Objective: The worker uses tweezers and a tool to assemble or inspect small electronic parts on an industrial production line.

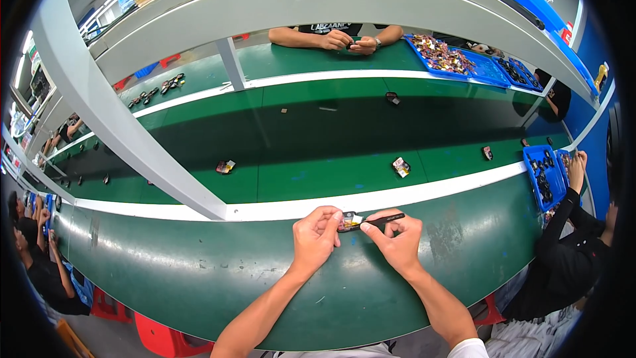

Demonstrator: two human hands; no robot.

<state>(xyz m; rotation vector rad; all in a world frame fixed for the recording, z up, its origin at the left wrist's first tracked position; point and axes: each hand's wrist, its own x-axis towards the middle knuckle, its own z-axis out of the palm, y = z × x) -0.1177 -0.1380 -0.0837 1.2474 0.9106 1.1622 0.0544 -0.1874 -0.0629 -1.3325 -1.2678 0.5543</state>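
My left hand (316, 235) pinches a small dark part with coloured bits (349, 221) just above the green workbench (199, 272). My right hand (395, 238) meets it from the right and holds a slim black tool (387, 219) whose tip touches the part. Both hands sit close to the white strip along the conveyor's near edge.
A green conveyor belt (318, 139) runs across the middle and carries small parts (401, 167), (225, 167), (487, 152). A blue tray of dark parts (542, 176) lies at right beside a person in black. Another person's hands (348, 41) work opposite, near blue trays (457, 59). A grey frame post (132, 132) slants at left.
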